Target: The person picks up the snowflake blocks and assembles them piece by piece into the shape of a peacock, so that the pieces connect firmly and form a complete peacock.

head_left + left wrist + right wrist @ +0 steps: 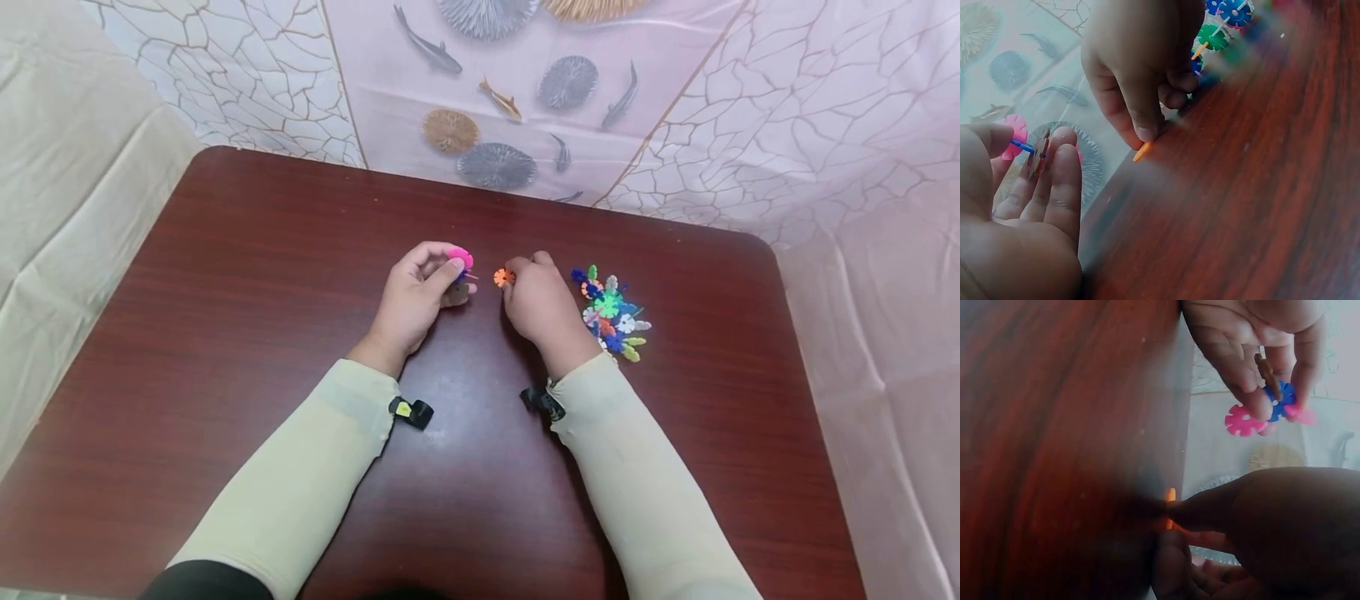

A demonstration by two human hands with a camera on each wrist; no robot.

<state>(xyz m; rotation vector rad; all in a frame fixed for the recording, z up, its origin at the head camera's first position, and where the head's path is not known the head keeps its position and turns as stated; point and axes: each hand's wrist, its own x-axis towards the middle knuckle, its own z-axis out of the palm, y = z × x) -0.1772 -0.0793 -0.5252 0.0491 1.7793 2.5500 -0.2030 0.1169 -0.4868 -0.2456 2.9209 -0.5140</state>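
Observation:
My left hand (407,298) grips a small joined group of notched plastic discs between thumb and fingers. In the right wrist view a pink disc (1242,420), a blue disc (1285,407) and a brown disc (1266,374) show in that group, with more pink at the blue disc's far side. Level with it and a short way to its right, my right hand (542,302) pinches a single orange disc (502,278) by its edge. The left wrist view shows this orange disc edge-on, low over the tabletop and apart from the left hand's group.
Just right of my right hand lies a pile of notched discs (609,305) in green, blue, white, orange and yellow. The dark red-brown table (247,333) has its far edge beyond both hands. Patterned cloth (270,75) hangs behind it.

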